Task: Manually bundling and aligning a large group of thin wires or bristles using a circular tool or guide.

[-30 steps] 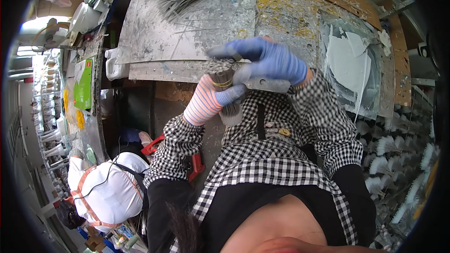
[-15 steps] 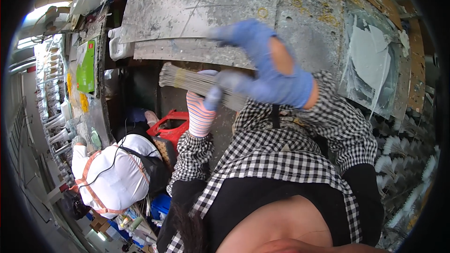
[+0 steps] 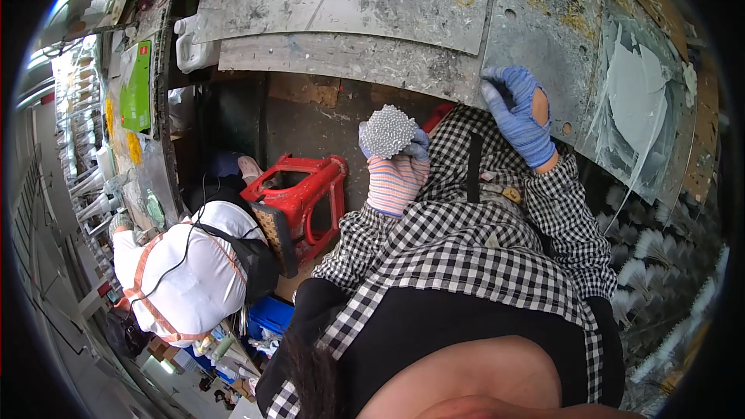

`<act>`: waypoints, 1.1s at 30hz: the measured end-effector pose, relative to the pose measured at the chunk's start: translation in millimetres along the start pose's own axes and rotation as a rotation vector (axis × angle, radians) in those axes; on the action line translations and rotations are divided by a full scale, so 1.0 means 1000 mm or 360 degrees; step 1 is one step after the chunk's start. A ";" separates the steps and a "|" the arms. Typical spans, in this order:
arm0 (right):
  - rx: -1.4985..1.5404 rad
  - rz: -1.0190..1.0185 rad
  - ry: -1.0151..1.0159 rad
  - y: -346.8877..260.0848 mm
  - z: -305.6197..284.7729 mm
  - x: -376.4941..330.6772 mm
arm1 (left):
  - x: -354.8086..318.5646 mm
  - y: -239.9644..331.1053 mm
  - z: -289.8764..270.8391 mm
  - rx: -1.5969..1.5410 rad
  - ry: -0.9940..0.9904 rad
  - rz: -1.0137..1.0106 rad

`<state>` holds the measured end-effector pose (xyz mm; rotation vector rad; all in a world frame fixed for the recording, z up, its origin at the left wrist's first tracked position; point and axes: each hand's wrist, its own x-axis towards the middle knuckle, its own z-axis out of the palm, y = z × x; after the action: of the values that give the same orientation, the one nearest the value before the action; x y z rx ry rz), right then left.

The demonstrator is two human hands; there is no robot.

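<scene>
My left hand (image 3: 397, 169), in a blue glove under a striped pink cuff, is shut on a bundle of thin grey bristles (image 3: 387, 130) held upright, so I look down on its round end. It hangs in front of the workbench, above the dark gap below it. My right hand (image 3: 518, 112), in a torn blue glove, rests with spread fingers on the front edge of the grey metal bench top (image 3: 349, 0) and holds nothing.
A red plastic stool (image 3: 299, 206) stands to the left of my knees. Another person in a white top (image 3: 182, 271) crouches at lower left. A white sheet (image 3: 636, 101) lies on the bench at right. Fanned bristle tufts (image 3: 652, 248) lie at lower right.
My hands have come apart. The left has drawn the bristle bundle down off the bench and turned it end-up. The right let go and moved to the bench edge.
</scene>
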<state>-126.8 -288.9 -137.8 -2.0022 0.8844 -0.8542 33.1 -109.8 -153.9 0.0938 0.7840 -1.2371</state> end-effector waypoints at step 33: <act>-0.0009 -0.0189 -0.0001 0.005 -0.002 -0.003 | -0.008 -0.018 0.010 0.0967 0.0248 0.0745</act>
<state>-131.1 -289.8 -142.4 -2.0764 0.7745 -0.9176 21.7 -114.1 -135.5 0.8309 0.4552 -0.9853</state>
